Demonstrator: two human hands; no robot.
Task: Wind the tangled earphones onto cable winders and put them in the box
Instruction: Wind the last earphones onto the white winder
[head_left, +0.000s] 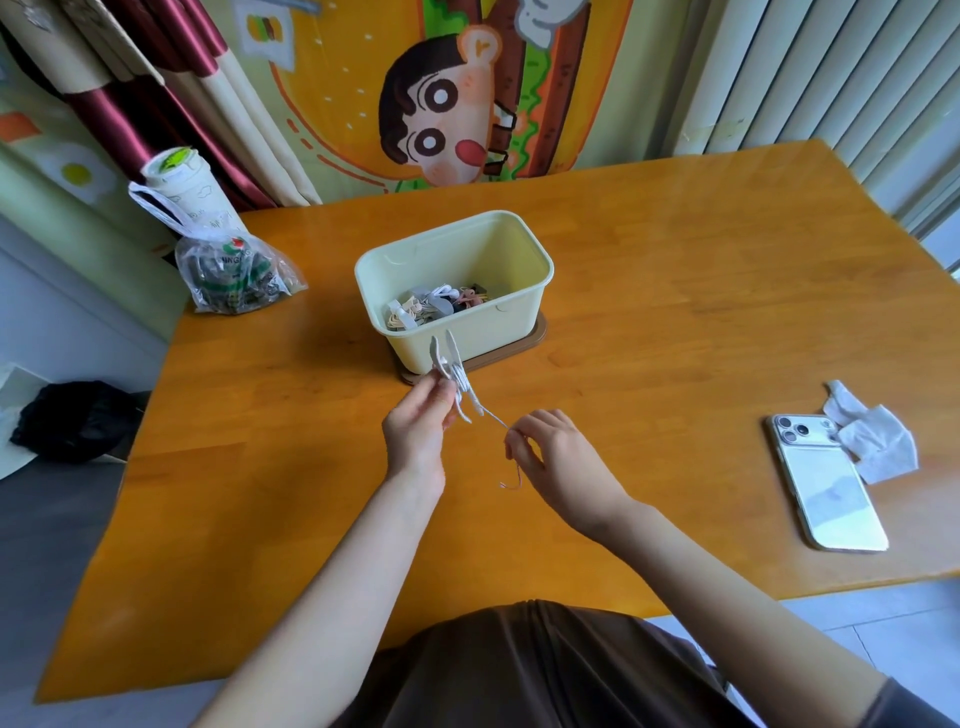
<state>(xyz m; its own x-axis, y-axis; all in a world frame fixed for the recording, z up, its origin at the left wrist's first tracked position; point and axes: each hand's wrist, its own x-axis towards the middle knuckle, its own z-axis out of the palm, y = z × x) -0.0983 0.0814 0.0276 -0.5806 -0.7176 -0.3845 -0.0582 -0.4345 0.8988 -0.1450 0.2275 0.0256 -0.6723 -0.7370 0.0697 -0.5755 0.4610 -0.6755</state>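
Observation:
My left hand (418, 426) pinches a white cable winder (453, 371) with earphone cable wound round it, held above the table just in front of the box. From the winder a white earphone cable (493, 415) runs taut to my right hand (550, 457), which pinches it; the cable's loose end curls below that hand. The pale yellow box (511, 260) stands on a brown lid at the table's middle. Several wound earphones and winders (436, 306) lie inside it.
The wooden table (675, 312) carries a white phone (826, 483) and a crumpled tissue (872, 441) at the right. A plastic bag (234, 275) with a cup behind it sits at the back left corner. A black bag (78, 415) lies on the floor, left.

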